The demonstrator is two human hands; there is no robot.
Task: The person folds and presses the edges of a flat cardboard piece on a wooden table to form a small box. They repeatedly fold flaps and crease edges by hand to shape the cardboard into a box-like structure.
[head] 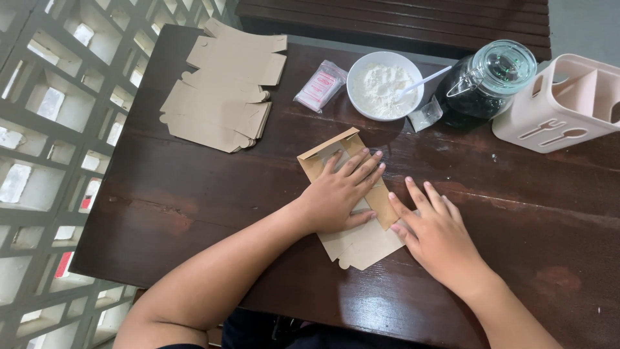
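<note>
Brown cardboard box blank (358,242) lay flat on the dark wooden table (213,194), pressed by the left hand (336,194), fingers spread, the right hand (436,236) flat at its edge, neither grasping.

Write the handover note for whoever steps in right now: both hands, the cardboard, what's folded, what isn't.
Left hand: flat, palm down on the box blank, pressing its folded flap.
Right hand: flat beside it, fingertips on the blank's right edge. Neither has a grip on anything.
Blank lies mid-table; stack of flat blanks at far left.
Done: one flap folded over.
Left: the blank is otherwise flat, and the stack is unfolded.
</note>
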